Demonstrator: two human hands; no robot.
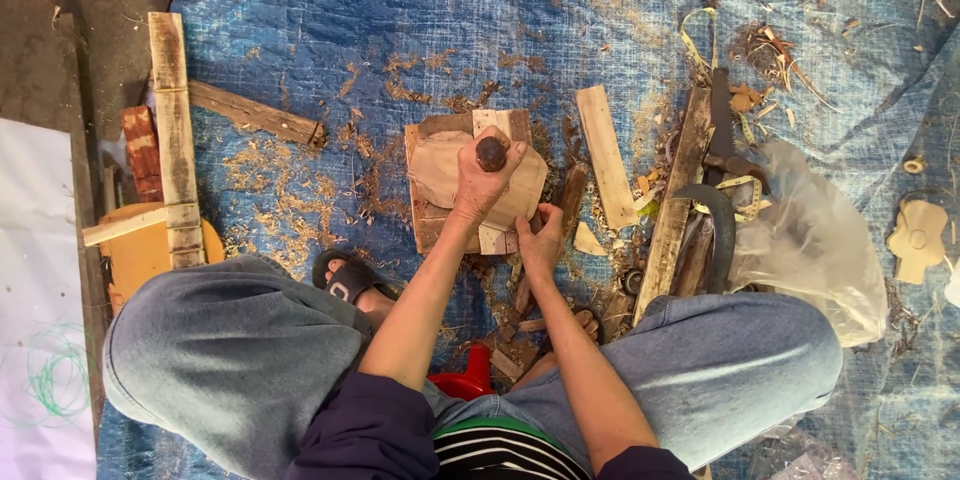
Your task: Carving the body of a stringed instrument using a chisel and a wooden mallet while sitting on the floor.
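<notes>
My left hand (482, 180) is shut on a tool with a dark rounded handle (490, 153), held upright over a pale, flat, rounded piece of wood (438, 168). That piece lies on a brown wooden block (425, 222) on the blue tarp (400, 10). My right hand (541, 242) grips the lower right edge of the pale piece, fingers curled on it. The tool's working end is hidden under my left hand.
A long plank (175, 140) and a thin stick (255, 112) lie at left. At right lie a pale slat (605, 155), a long board (675, 205), a curved blade (718, 225), a clear plastic bag (815, 245) and a flower-shaped cutout (918, 238). Shavings litter the tarp. A red stool (465, 380) is under me.
</notes>
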